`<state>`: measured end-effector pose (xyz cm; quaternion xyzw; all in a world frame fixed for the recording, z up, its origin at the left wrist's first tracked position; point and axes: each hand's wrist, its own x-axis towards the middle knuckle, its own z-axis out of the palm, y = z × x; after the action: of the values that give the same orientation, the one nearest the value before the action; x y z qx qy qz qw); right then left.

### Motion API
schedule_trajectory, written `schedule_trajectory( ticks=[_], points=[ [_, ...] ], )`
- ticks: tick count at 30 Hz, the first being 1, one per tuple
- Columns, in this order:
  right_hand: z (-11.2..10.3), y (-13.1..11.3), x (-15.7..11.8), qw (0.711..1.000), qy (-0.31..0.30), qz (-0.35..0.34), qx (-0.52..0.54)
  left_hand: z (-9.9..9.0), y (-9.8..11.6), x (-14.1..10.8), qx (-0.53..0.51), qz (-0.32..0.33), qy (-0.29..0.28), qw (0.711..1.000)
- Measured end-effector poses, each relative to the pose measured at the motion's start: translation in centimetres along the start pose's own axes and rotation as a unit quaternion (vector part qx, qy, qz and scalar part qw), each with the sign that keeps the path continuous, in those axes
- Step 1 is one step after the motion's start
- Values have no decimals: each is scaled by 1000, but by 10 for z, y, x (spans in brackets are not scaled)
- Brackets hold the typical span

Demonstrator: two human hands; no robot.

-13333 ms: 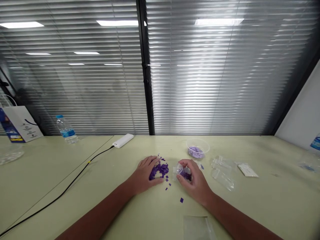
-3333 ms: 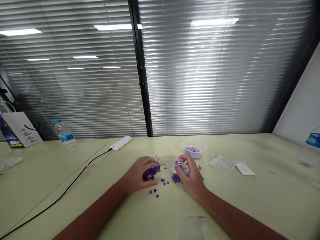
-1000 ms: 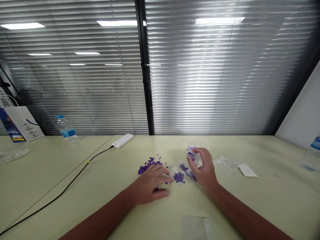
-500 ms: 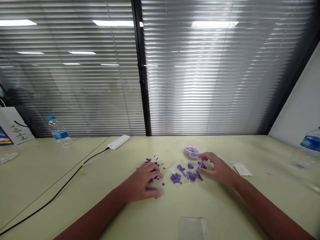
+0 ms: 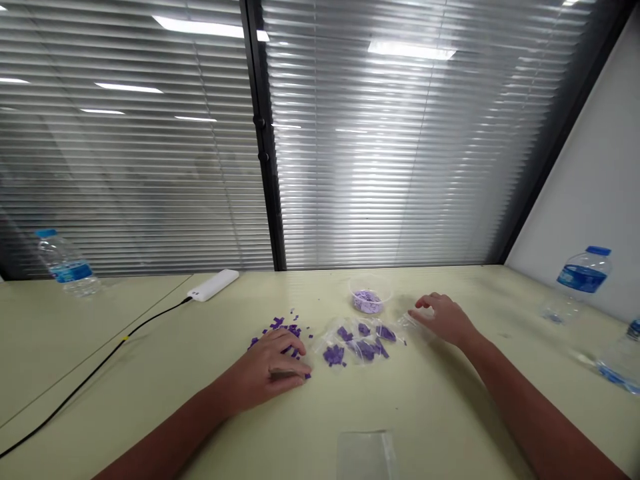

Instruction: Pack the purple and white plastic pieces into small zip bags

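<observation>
My left hand rests low at the left, beside a scatter of small purple pieces. Its thumb and index finger close around one purple piece at their tips. To the right of it lie several clear plastic bags with clusters of purple pieces inside. My right hand is beyond their right end, fingers curled in a pinch on a small clear bag, mostly hidden by the hand.
Behind the bags stands a clear round tub of light purple bits. A flat clear bag lies near the front edge. A white power bank with a black cable sits left. Water bottles stand at both sides.
The view has turned slightly right. My right hand has left the purple-filled bags for the small bag at their right. My left thumb and index finger have drawn together at a loose piece.
</observation>
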<state>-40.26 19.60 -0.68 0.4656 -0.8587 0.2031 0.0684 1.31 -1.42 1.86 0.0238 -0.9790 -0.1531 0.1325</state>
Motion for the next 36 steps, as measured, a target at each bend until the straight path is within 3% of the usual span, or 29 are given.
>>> schedule_trajectory(
  ticks=[8, 15, 22, 26, 31, 36],
  points=[
    [-10, -25, -11, 996, -89, 24, -3, -8, 0, 1, 61, 13, 13, 998],
    [-8, -20, -11, 995, -97, 4, -28, -17, -20, -4, 104, -72, 65, 990],
    [1, -3, -8, 991, -109, -6, -71, -29, -39, -16, 47, -104, 8, 993],
    [4, -2, -7, 992, -108, 2, -62, -26, -44, -15, 82, -146, 22, 986],
    [3, -1, -7, 994, -97, 14, -47, -13, -34, -8, 109, -195, 54, 973],
    [1, -3, -7, 994, -107, 19, -33, -8, -25, -4, 108, -224, 39, 968]
  ],
)
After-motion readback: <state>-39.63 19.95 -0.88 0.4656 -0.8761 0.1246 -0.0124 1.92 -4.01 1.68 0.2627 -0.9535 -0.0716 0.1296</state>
